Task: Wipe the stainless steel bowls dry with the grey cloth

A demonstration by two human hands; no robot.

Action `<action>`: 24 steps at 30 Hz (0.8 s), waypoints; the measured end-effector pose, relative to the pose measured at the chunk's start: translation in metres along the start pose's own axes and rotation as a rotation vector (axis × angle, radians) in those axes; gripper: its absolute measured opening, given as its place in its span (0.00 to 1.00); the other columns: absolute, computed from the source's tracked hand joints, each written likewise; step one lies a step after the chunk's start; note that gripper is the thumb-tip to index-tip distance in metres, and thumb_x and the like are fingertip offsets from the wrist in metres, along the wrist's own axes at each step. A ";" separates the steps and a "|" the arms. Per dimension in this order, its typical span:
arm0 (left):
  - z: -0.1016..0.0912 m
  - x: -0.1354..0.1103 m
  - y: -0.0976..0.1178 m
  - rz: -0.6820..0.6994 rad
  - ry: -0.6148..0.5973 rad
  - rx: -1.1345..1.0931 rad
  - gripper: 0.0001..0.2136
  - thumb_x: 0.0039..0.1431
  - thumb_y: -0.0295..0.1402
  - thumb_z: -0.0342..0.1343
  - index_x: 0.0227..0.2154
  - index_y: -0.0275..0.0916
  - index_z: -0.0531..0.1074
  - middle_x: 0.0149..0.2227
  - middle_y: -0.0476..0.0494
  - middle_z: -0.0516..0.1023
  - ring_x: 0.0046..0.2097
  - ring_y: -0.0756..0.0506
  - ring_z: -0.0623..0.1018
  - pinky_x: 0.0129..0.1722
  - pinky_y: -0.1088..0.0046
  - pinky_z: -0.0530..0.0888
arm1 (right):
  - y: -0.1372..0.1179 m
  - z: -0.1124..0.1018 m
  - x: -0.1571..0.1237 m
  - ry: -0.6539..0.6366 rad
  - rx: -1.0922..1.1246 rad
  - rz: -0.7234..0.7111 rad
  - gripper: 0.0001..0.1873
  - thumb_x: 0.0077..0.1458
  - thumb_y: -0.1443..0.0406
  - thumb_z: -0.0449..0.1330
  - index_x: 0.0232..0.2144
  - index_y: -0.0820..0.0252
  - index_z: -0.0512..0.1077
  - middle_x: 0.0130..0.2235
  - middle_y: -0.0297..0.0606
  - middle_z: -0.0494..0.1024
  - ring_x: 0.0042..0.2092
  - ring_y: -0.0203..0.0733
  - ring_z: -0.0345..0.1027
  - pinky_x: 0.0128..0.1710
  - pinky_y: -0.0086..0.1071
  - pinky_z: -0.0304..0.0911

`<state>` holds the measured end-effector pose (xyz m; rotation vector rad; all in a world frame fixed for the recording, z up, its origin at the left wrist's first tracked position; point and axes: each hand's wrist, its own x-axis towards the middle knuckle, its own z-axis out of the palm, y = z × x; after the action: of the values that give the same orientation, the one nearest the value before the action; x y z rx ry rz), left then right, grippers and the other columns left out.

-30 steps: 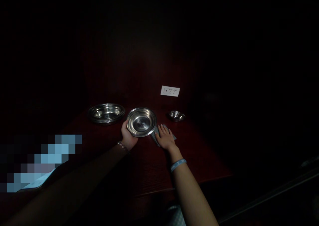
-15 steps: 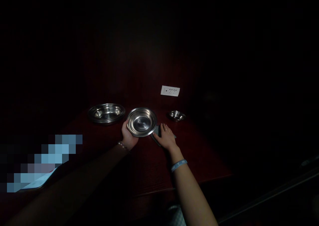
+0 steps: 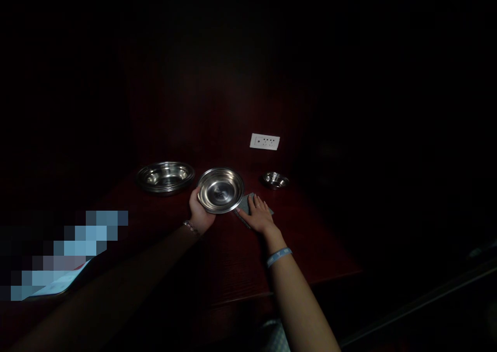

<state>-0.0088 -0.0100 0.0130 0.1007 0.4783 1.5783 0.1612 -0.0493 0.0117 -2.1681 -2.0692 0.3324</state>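
Observation:
My left hand [image 3: 200,212] is closed on the left rim of a shiny steel bowl [image 3: 221,190], tilted so that its inside faces me. Fingers of that hand are partly hidden behind the bowl. To its right, my right hand [image 3: 259,215] lies flat with fingers stretched out on a grey cloth [image 3: 245,203] on the dark red table. The thumb of my right hand is close to the bowl's lower right edge; I cannot tell whether they touch. A larger steel bowl or stack of bowls [image 3: 166,177] stands at the left, and a small steel bowl [image 3: 275,180] behind my right hand.
A white socket panel [image 3: 264,142] is on the dark wall behind the table [image 3: 233,269]. At the left lies a lit screen [image 3: 64,282], mostly pixelated. The table's front edge runs below my arms. Much of the surroundings is too dark to make out.
The fingers of my right hand have shifted slightly and more of the grey cloth shows beside them. My left hand and the bowl stay nearly where they were.

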 end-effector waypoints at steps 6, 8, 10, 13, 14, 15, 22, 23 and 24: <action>-0.001 0.001 -0.001 0.004 -0.015 0.002 0.15 0.64 0.37 0.49 0.36 0.37 0.79 0.32 0.45 0.83 0.36 0.46 0.81 0.46 0.70 0.76 | 0.003 0.002 0.002 -0.032 -0.002 -0.026 0.52 0.61 0.36 0.37 0.72 0.68 0.39 0.74 0.47 0.36 0.75 0.46 0.26 0.72 0.42 0.26; -0.001 0.002 -0.001 0.011 -0.008 0.003 0.14 0.64 0.37 0.49 0.35 0.37 0.79 0.31 0.46 0.83 0.35 0.46 0.80 0.45 0.71 0.76 | 0.003 0.002 0.003 -0.047 0.006 -0.039 0.53 0.61 0.36 0.37 0.72 0.68 0.38 0.74 0.46 0.35 0.75 0.46 0.25 0.72 0.42 0.25; -0.001 0.002 -0.001 0.018 -0.004 0.000 0.14 0.64 0.37 0.49 0.35 0.37 0.79 0.31 0.47 0.83 0.35 0.47 0.80 0.45 0.71 0.75 | 0.003 0.002 0.004 -0.049 0.019 -0.051 0.52 0.61 0.37 0.37 0.72 0.68 0.39 0.75 0.46 0.35 0.75 0.46 0.25 0.72 0.43 0.25; -0.002 0.003 -0.001 0.012 -0.009 0.002 0.14 0.63 0.37 0.50 0.36 0.37 0.79 0.31 0.47 0.83 0.35 0.47 0.81 0.45 0.71 0.76 | 0.001 0.000 0.003 -0.019 0.035 -0.043 0.43 0.66 0.43 0.36 0.72 0.67 0.45 0.74 0.46 0.41 0.75 0.45 0.31 0.72 0.42 0.29; -0.003 0.003 -0.001 0.006 -0.013 0.005 0.14 0.63 0.37 0.50 0.35 0.37 0.79 0.31 0.46 0.83 0.35 0.46 0.81 0.45 0.71 0.76 | 0.000 -0.002 0.002 0.016 0.036 -0.029 0.39 0.68 0.47 0.36 0.71 0.64 0.49 0.74 0.45 0.45 0.75 0.45 0.35 0.72 0.42 0.32; -0.003 0.003 -0.001 0.000 -0.016 0.008 0.14 0.63 0.37 0.50 0.35 0.38 0.79 0.32 0.46 0.83 0.36 0.46 0.81 0.44 0.71 0.76 | -0.001 -0.003 0.001 0.065 0.034 -0.007 0.35 0.69 0.50 0.36 0.70 0.62 0.53 0.73 0.44 0.50 0.74 0.46 0.41 0.71 0.41 0.37; -0.001 0.000 0.000 -0.001 -0.024 0.006 0.15 0.64 0.38 0.49 0.33 0.38 0.79 0.33 0.45 0.83 0.35 0.46 0.81 0.42 0.72 0.76 | 0.003 -0.014 -0.004 0.312 -0.004 0.278 0.27 0.65 0.60 0.49 0.63 0.63 0.64 0.61 0.53 0.70 0.61 0.56 0.63 0.56 0.44 0.59; -0.001 0.000 0.000 -0.006 -0.025 0.007 0.15 0.64 0.38 0.49 0.33 0.37 0.79 0.33 0.45 0.83 0.35 0.46 0.81 0.43 0.71 0.76 | 0.004 -0.015 -0.005 0.311 -0.002 0.288 0.27 0.65 0.59 0.50 0.63 0.63 0.64 0.61 0.55 0.70 0.61 0.57 0.63 0.56 0.45 0.59; 0.000 -0.001 0.000 -0.012 -0.028 0.010 0.15 0.64 0.38 0.49 0.33 0.37 0.79 0.33 0.45 0.83 0.35 0.46 0.81 0.44 0.71 0.76 | 0.004 -0.015 -0.005 0.307 0.000 0.290 0.27 0.64 0.58 0.51 0.62 0.63 0.65 0.60 0.55 0.70 0.61 0.57 0.62 0.56 0.45 0.59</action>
<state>-0.0085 -0.0106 0.0128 0.1275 0.4640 1.5613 0.1690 -0.0536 0.0258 -2.3473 -1.5990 0.0213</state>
